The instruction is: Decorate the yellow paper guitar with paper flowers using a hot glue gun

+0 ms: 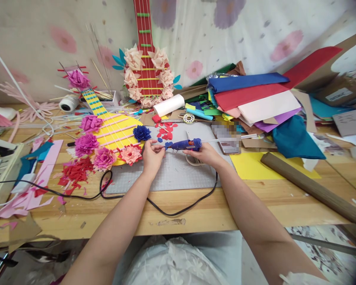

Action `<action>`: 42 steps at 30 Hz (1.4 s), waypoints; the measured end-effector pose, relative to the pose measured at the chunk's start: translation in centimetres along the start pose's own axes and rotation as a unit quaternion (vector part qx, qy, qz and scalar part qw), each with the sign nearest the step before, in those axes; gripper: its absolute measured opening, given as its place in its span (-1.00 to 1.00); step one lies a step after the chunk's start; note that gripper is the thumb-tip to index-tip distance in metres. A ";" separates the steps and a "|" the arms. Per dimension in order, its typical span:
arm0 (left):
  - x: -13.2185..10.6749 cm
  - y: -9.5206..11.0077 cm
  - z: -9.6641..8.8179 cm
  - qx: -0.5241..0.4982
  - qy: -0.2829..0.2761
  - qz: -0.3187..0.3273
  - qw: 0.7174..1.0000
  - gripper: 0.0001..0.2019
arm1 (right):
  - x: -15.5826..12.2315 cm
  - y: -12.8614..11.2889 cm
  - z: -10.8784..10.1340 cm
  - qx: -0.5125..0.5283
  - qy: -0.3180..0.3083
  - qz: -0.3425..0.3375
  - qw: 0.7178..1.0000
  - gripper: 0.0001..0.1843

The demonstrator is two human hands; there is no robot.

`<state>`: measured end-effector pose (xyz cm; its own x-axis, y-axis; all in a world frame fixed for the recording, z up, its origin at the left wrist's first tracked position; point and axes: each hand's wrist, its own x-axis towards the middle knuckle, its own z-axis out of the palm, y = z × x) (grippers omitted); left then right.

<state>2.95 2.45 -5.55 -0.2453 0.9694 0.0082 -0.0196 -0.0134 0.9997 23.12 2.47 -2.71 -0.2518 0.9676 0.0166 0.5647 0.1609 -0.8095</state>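
My right hand (pixel 208 155) is wrapped round a blue glue gun (pixel 184 145), whose nozzle points left and whose clear glue stick juts out at the back. My left hand (pixel 153 159) is closed in a pinch just in front of the nozzle, on what looks like a small blue paper petal (pixel 167 145), partly hidden by the fingers. Both hands are over a grey cutting mat (pixel 178 176). Red paper petals (pixel 166 130) lie beyond them, and scissors (pixel 193 160) rest under the right hand. At left lies a yellow paper instrument (pixel 114 136) with paper flowers.
A red instrument with pale flowers (pixel 145 73) leans against the backdrop. Coloured paper sheets (pixel 255 93) pile up at right, near a phone (pixel 226 137) and a brown roll (pixel 308 186). A black cord (pixel 178 214) loops along the table's front. A power strip (pixel 2 174) stands far left.
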 end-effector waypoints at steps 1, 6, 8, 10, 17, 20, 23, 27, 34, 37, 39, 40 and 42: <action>0.0 0.0 0.0 -0.003 0.001 -0.001 1.000 -0.65 | 0.0 0.0 0.0 -0.001 0.000 0.000 1.000 -0.57; 0.0 0.0 0.0 -0.011 0.005 -0.001 1.000 -0.64 | 0.0 0.0 -0.1 -0.002 -0.010 -0.011 1.000 -0.59; 0.0 0.1 0.1 -0.014 0.009 -0.002 1.000 -0.64 | 0.0 -0.1 -0.2 -0.004 -0.017 -0.014 1.000 -0.59; 0.0 0.1 0.1 -0.021 0.012 -0.005 1.000 -0.65 | 0.0 -0.2 -0.2 -0.005 -0.023 -0.016 1.000 -0.59; 0.1 0.0 0.0 -0.045 0.012 -0.013 0.999 -0.64 | -0.3 -0.1 -0.9 0.008 0.017 0.010 1.000 -0.62; 0.1 0.0 -0.1 -0.063 0.011 -0.013 0.998 -0.63 | 0.3 0.8 -1.2 0.037 0.108 0.054 0.992 -0.55; 0.1 0.0 -0.1 -0.087 0.009 -0.012 0.996 -0.62 | 1.4 2.0 -1.3 0.052 0.213 0.101 0.970 -0.46; 0.0 0.2 -0.1 -0.118 0.008 -0.020 0.993 -0.61 | 2.9 2.7 -1.0 -0.036 0.272 0.146 0.950 -0.48; -0.2 0.5 -0.1 -0.131 0.014 -0.031 0.991 -0.62 | 2.7 2.5 -1.2 -0.144 0.253 0.164 0.943 -0.51; -0.2 0.5 -0.1 -0.129 0.016 -0.029 0.991 -0.62 | 2.3 2.6 -1.5 -0.163 0.261 0.176 0.935 -0.51; -0.3 0.4 0.1 -0.129 0.020 -0.029 0.991 -0.62 | 2.1 2.6 -1.7 -0.166 0.262 0.189 0.932 -0.51; -0.3 0.5 0.1 -0.132 0.022 -0.029 0.991 -0.62 | 2.1 2.6 -1.7 -0.166 0.255 0.197 0.932 -0.51; -0.5 0.7 0.4 -0.140 0.026 -0.029 0.989 -0.62 | 1.9 2.5 -1.7 -0.178 0.239 0.200 0.933 -0.50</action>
<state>3.44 2.02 -4.88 -0.2860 0.9565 -0.0577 -0.3013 -0.0325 0.9530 25.45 5.04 -3.72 0.3665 0.9265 0.0849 0.7854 -0.2592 -0.5621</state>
